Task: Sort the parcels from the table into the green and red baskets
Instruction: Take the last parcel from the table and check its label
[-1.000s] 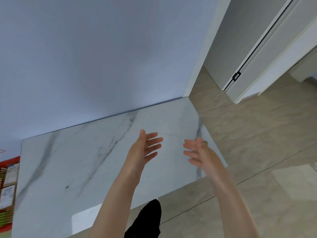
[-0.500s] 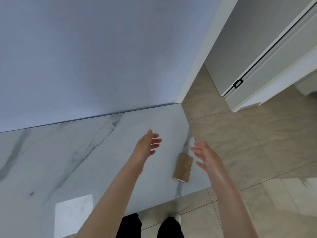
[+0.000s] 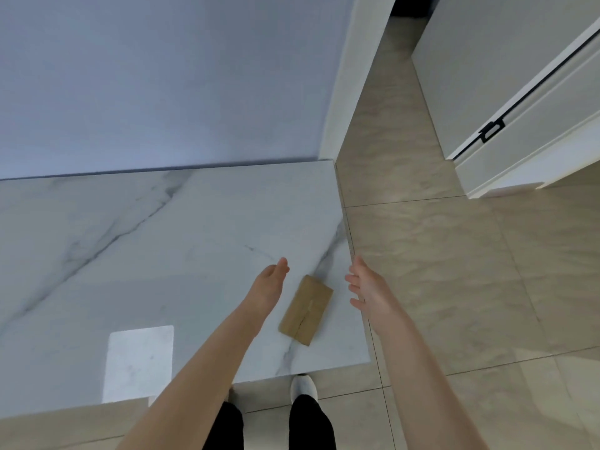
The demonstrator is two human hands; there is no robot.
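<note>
Hands flank 1 flat brown cardboard parcel [image 3: 306, 310] at lower centre: left hand [image 3: 271, 280] and right hand [image 3: 368, 289] both spread, empty, not touching it. Parcel lies near the white marble table's [image 3: 194, 238] right edge; a lopsided squeeze could likely slide it onto the beige tiled floor [image 3: 470, 271].

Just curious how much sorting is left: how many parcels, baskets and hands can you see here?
Brown parcel: 1, on the marble table
Hands: 2, left hand and right hand, both empty
Baskets: 0 in view
Total: 3
</note>
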